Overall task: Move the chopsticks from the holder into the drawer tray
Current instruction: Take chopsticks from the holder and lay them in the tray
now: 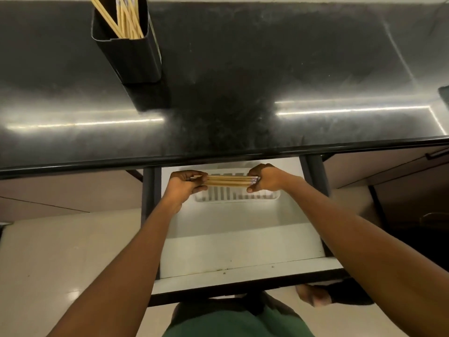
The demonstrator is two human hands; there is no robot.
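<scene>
Holding a bundle of chopsticks [229, 181] level above the drawer tray [237, 196], left hand [184, 184] and right hand [266, 178] each gripping one end; lowering and release pending; more chopsticks remaining in holder [128, 42].

Glossy black countertop [243, 69] beyond both hands, bearing a black holder [131, 57] at far left. Open white drawer [243, 251] beneath the hands, white tray [272, 197] lying inside, directly under them.
</scene>
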